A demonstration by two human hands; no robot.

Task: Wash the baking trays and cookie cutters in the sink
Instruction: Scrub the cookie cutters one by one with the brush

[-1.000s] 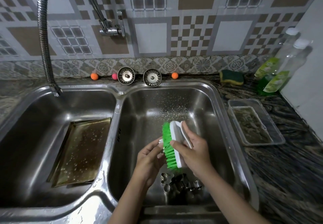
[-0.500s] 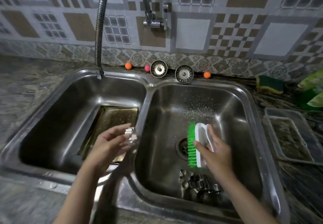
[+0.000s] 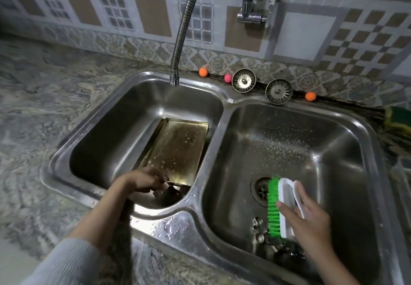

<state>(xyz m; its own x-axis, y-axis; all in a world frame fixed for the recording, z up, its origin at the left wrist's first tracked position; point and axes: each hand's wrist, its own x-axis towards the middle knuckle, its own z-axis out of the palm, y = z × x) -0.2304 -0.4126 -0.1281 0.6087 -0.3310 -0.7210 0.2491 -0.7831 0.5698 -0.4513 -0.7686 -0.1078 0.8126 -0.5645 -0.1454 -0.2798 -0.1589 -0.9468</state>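
A gold baking tray (image 3: 178, 147) leans in the left basin of the steel double sink (image 3: 218, 116), flecked with suds. My left hand (image 3: 144, 179) is low in that basin at the tray's near end, fingers around a small metal cookie cutter (image 3: 163, 190). My right hand (image 3: 304, 216) holds a white scrub brush with green bristles (image 3: 278, 207) over the right basin, beside the drain (image 3: 262, 190). Several metal cookie cutters (image 3: 259, 229) lie on the right basin's floor under the brush, partly hidden.
A flexible metal faucet hose (image 3: 184, 29) hangs over the left basin's far rim. Two sink strainers (image 3: 243, 80), (image 3: 278, 90) and small orange and pink balls (image 3: 203, 72) line the back ledge. A green sponge (image 3: 398, 118) sits at far right. Marbled counter (image 3: 44, 129) surrounds the sink.
My left hand carried a cookie cutter from beside the brush over the divider and down into the left basin. The right hand keeps the brush over the right basin. The view swung left.
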